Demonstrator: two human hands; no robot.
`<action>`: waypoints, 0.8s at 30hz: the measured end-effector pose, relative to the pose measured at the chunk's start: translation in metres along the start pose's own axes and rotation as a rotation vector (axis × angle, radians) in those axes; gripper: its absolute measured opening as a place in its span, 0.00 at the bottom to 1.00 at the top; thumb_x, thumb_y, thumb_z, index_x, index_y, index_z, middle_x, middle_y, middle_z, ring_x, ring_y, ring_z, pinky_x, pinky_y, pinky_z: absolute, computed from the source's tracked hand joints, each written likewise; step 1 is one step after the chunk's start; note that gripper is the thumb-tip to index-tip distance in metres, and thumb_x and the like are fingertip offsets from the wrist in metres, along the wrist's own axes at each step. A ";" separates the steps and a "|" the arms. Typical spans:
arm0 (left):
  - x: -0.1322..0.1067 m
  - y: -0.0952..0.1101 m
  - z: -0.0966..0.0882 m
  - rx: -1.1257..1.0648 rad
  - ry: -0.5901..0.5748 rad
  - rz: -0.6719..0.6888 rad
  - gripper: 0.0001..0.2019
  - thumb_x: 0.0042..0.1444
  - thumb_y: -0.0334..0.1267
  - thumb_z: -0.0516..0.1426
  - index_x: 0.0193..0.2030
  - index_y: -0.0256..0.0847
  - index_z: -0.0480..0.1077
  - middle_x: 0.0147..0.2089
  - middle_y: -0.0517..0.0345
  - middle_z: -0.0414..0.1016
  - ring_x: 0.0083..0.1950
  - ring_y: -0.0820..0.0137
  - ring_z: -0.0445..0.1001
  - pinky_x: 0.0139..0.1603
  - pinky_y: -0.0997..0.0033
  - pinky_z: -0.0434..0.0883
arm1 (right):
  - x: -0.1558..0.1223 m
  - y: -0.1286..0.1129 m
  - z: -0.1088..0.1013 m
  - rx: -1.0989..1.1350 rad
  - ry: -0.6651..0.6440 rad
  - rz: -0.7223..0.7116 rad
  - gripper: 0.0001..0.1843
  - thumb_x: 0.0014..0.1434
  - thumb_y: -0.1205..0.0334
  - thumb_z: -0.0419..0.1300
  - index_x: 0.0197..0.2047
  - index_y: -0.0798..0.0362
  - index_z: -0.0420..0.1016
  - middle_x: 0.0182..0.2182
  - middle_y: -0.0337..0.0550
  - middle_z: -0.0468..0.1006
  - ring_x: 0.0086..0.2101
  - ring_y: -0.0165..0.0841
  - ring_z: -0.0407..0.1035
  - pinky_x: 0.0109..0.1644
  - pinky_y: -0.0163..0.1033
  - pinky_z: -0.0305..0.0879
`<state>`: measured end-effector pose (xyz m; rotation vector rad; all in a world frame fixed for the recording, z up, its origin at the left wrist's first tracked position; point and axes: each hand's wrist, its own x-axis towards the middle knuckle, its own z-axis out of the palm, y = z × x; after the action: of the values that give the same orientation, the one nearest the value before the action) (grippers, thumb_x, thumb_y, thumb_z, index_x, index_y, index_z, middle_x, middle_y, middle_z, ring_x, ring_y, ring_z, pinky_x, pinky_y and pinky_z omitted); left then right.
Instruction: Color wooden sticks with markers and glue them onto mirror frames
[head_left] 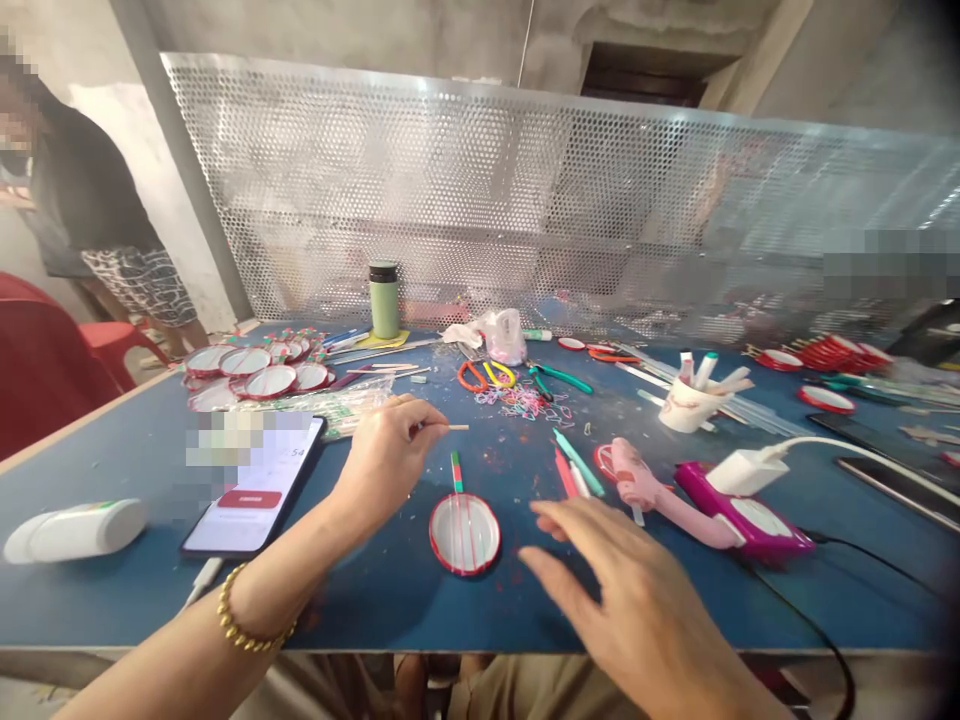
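My left hand [394,445] is closed in a pinch around a short thin wooden stick [458,428], which points right above the table. In front of me lies a small round red-rimmed disc [465,535] with a whitish face and pinkish lines across it. A short green-and-red handle [457,472] sticks out from its far edge. To the right of the disc, my right hand [607,580] hovers with fingers apart and nothing in them. Just beyond that hand are several pens [577,462] and a pink tool with a handle [637,480].
Stacked red-rimmed discs [259,370] lie at the back left, behind a phone [259,485]. Pliers [559,378] and small colourful bits [525,402] lie mid-table. A pen cup [690,403] and purple power strip [780,545] stand right. A perforated metal screen [450,180] closes the back.
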<state>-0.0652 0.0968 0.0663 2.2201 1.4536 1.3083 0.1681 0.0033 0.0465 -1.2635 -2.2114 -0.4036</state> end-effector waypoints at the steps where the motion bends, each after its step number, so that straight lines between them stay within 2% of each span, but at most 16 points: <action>1: 0.000 0.000 -0.001 -0.008 0.006 -0.001 0.07 0.59 0.29 0.59 0.33 0.42 0.78 0.30 0.61 0.78 0.33 0.71 0.73 0.34 0.72 0.64 | 0.004 -0.011 0.008 0.008 -0.021 0.010 0.19 0.68 0.49 0.54 0.52 0.54 0.71 0.40 0.50 0.80 0.40 0.41 0.75 0.43 0.47 0.72; 4: 0.001 -0.001 -0.002 -0.027 0.010 -0.003 0.07 0.59 0.29 0.60 0.33 0.41 0.78 0.31 0.61 0.78 0.33 0.71 0.73 0.35 0.72 0.64 | 0.014 -0.035 0.029 -0.024 -0.077 0.046 0.37 0.57 0.36 0.62 0.57 0.59 0.68 0.42 0.56 0.79 0.41 0.48 0.74 0.42 0.53 0.73; 6: 0.001 0.000 -0.003 -0.025 0.007 -0.004 0.06 0.60 0.30 0.60 0.33 0.41 0.78 0.31 0.61 0.77 0.33 0.71 0.72 0.35 0.71 0.64 | 0.018 -0.045 0.039 -0.067 -0.094 0.090 0.45 0.49 0.34 0.67 0.57 0.60 0.68 0.41 0.56 0.78 0.40 0.49 0.73 0.42 0.55 0.72; 8: 0.000 0.001 -0.004 -0.023 0.008 -0.002 0.06 0.60 0.31 0.60 0.33 0.41 0.78 0.31 0.60 0.77 0.33 0.71 0.72 0.35 0.71 0.64 | 0.021 -0.050 0.045 -0.111 -0.095 0.133 0.47 0.44 0.35 0.71 0.57 0.61 0.68 0.40 0.56 0.78 0.39 0.49 0.72 0.43 0.55 0.72; 11: -0.001 0.003 -0.005 -0.024 0.011 0.001 0.06 0.60 0.31 0.60 0.33 0.41 0.78 0.32 0.60 0.77 0.33 0.71 0.72 0.35 0.71 0.64 | 0.023 -0.053 0.049 -0.150 -0.082 0.151 0.43 0.44 0.41 0.73 0.55 0.60 0.69 0.38 0.54 0.78 0.38 0.48 0.72 0.42 0.55 0.72; 16: -0.001 0.004 -0.005 -0.018 0.016 0.010 0.06 0.60 0.31 0.60 0.33 0.41 0.78 0.30 0.60 0.77 0.32 0.72 0.71 0.33 0.72 0.64 | 0.022 -0.051 0.052 -0.134 -0.038 0.140 0.32 0.51 0.49 0.69 0.54 0.58 0.68 0.37 0.52 0.78 0.38 0.48 0.72 0.41 0.55 0.71; 21: 0.000 0.003 -0.004 -0.004 0.018 0.004 0.06 0.59 0.31 0.60 0.32 0.41 0.78 0.30 0.60 0.77 0.32 0.72 0.71 0.33 0.72 0.63 | 0.019 -0.043 0.049 -0.066 0.033 0.150 0.29 0.55 0.52 0.64 0.56 0.58 0.66 0.39 0.54 0.79 0.39 0.48 0.73 0.42 0.55 0.71; 24: 0.000 0.002 -0.004 -0.008 0.039 0.017 0.06 0.59 0.30 0.60 0.32 0.42 0.78 0.30 0.61 0.77 0.32 0.72 0.71 0.33 0.72 0.63 | 0.010 -0.038 0.039 -0.029 0.100 0.095 0.30 0.58 0.52 0.62 0.59 0.59 0.64 0.42 0.55 0.78 0.42 0.48 0.73 0.44 0.54 0.71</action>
<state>-0.0668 0.0951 0.0694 2.2181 1.4431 1.3680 0.1190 0.0106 0.0218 -1.3287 -2.0601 -0.4534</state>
